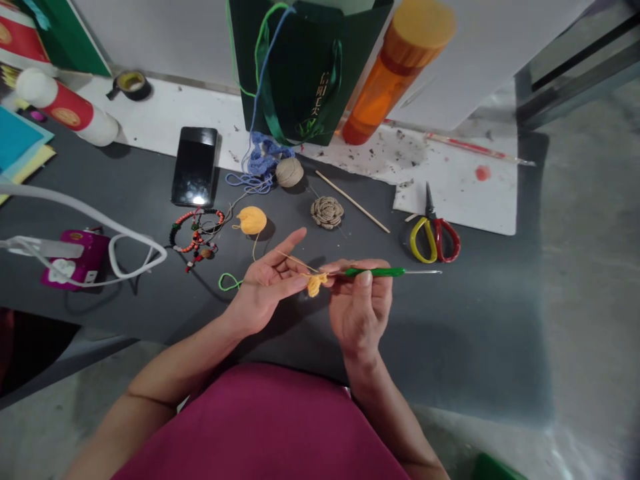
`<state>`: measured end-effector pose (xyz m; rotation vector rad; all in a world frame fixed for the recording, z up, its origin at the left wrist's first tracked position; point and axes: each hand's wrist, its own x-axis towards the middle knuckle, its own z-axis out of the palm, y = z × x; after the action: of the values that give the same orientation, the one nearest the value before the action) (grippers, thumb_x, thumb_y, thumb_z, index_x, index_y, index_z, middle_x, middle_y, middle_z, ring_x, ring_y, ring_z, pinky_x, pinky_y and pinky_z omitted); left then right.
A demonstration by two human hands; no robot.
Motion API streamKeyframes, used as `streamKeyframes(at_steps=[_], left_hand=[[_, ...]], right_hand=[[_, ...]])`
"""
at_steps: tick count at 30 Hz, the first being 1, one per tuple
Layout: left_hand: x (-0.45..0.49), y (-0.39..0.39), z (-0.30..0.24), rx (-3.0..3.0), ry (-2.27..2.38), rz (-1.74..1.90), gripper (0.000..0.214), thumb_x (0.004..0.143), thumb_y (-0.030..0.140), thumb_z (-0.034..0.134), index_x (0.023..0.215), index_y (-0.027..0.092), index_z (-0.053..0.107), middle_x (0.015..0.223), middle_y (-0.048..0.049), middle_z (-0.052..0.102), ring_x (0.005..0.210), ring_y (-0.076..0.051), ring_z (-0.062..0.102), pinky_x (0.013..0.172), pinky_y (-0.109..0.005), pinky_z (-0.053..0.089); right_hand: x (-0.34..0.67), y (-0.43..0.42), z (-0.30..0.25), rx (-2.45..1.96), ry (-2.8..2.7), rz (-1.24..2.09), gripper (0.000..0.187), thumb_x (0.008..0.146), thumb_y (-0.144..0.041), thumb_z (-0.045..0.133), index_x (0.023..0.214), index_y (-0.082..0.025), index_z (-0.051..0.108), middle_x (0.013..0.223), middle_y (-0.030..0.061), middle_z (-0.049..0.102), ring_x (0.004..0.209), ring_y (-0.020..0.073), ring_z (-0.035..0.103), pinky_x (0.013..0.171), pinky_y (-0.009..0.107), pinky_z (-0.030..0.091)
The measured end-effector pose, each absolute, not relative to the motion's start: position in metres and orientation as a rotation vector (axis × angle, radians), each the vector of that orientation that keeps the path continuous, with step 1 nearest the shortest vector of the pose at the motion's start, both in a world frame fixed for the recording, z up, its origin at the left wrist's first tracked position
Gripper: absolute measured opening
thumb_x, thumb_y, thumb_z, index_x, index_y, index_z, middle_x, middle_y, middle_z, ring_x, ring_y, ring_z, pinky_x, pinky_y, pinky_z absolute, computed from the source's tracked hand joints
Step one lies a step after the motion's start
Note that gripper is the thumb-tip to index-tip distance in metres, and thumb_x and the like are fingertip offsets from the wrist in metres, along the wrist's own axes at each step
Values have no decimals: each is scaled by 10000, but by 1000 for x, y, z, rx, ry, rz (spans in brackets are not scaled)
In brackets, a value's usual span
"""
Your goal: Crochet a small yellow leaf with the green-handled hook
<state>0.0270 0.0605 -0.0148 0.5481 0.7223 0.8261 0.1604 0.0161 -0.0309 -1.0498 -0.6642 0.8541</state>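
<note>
Head camera: worn on the person's head, above the yellow crochet piece (315, 287) and on the wearer's side of it.
Facing: forward and steeply down, with the yellow crochet piece just below the picture's middle.
Left hand (263, 287) and right hand (357, 313): wholly in view, on either side of the yellow crochet piece.
Maroon shirt (270, 427): close to the lens, below the yellow crochet piece, cut by the bottom border.
Dark green bag (303, 73): beyond the yellow crochet piece, cut by the top border.
Floor (595, 267): well right of the yellow crochet piece, past the table's (450, 353) end.
</note>
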Motion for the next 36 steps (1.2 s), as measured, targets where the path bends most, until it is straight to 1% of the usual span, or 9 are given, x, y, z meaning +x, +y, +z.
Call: streamKeyframes(at_steps=[2, 5, 8, 17, 23, 29, 33, 36], left_hand=[[27, 61, -15, 547, 700, 842, 617, 727, 218, 917, 1312, 227, 724, 780, 26, 735, 699, -98, 645, 739, -243, 536], [27, 61, -15, 548, 684, 856, 580, 739, 213, 906, 1293, 225, 736, 762, 29, 733, 682, -97, 645, 738, -254, 540], [27, 61, -15, 547, 702, 868, 579, 735, 213, 904, 1291, 223, 740, 743, 30, 728, 677, -102, 641, 727, -260, 537], [26, 61, -15, 550, 691, 882, 542, 745, 210, 903, 1266, 248, 760, 718, 43, 718, 655, -89, 637, 722, -251, 521], [26, 61, -16, 572, 720, 869, 587, 747, 223, 893, 1314, 239, 739, 725, 40, 705, 672, -98, 621, 762, -279, 515], [26, 62, -16, 572, 743, 868, 587, 728, 221, 903, 1294, 238, 747, 709, 41, 705, 641, -93, 608, 707, -258, 516], [26, 61, -17, 571, 727, 874, 591, 734, 224, 906, 1302, 242, 745, 715, 41, 709, 636, -86, 610, 704, -251, 517], [26, 61, -17, 563, 713, 879, 562, 738, 210, 904, 1280, 246, 756, 724, 42, 715, 626, -77, 612, 693, -241, 511]], right_hand=[[163, 16, -30, -1041, -683, 846, 153, 966, -446, 653, 929, -301, 623, 779, -47, 776, 637, 136, 704, 575, 274, 548], [165, 17, -29, -1037, -737, 816, 137, 977, -443, 636, 942, -311, 623, 768, -48, 773, 657, 142, 712, 567, 269, 534], [167, 16, -28, -1064, -792, 798, 143, 993, -450, 608, 954, -313, 614, 770, -44, 771, 673, 151, 721, 559, 276, 529], [170, 13, -30, -1027, -851, 803, 78, 1040, -370, 554, 1006, -311, 592, 854, -42, 810, 727, 151, 743, 596, 293, 546], [171, 11, -29, -1063, -901, 788, 86, 1041, -377, 531, 1002, -307, 562, 798, -41, 781, 729, 166, 748, 619, 321, 560], [172, 10, -31, -1120, -939, 748, 130, 1038, -416, 520, 985, -299, 541, 780, -34, 775, 728, 175, 754, 627, 340, 568], [171, 11, -31, -1107, -927, 762, 129, 1039, -413, 523, 985, -298, 544, 786, -39, 781, 718, 169, 748, 619, 329, 560], [170, 11, -29, -1057, -900, 771, 94, 1044, -381, 532, 1005, -302, 564, 806, -41, 789, 733, 161, 747, 607, 308, 540]])
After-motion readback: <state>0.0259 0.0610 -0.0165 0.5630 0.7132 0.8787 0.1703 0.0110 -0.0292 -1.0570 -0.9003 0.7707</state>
